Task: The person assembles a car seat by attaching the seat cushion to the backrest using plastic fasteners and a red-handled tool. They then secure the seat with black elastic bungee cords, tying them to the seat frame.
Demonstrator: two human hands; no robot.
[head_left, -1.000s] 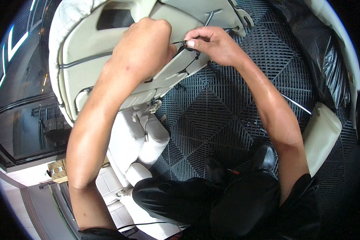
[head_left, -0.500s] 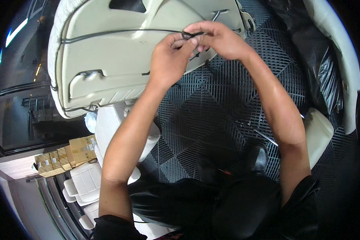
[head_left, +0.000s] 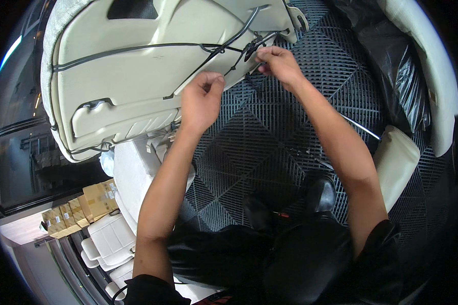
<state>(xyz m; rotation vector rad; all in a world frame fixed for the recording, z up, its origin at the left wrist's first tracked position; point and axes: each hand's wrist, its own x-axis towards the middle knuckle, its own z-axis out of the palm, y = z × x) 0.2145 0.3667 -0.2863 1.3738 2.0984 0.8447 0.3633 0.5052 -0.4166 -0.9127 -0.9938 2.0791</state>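
My left hand (head_left: 202,101) is closed, thumb against curled fingers, in front of the lower edge of a cream seat-back panel (head_left: 132,71). Whether it holds anything is hidden. To its right, my right hand (head_left: 281,65) pinches its fingertips beside a cluster of black cords (head_left: 250,47); what lies between them cannot be made out. A doubled black cord (head_left: 127,49) crosses the panel and meets a small looped tie (head_left: 211,48) near a dark metal rod (head_left: 241,30). A thinner cord hangs between my hands.
Dark grid matting (head_left: 249,122) covers the floor. A cream padded piece (head_left: 397,155) lies right of my right forearm, close to a metal rod (head_left: 359,126). Black plastic sheeting (head_left: 407,86) stands beyond. Cardboard boxes (head_left: 99,195) and pale seats (head_left: 112,234) are at left.
My hands have drawn apart and come away from the looped tie, the right moving toward the cord cluster, the left lower. The view has shifted, and the panel sits farther left.
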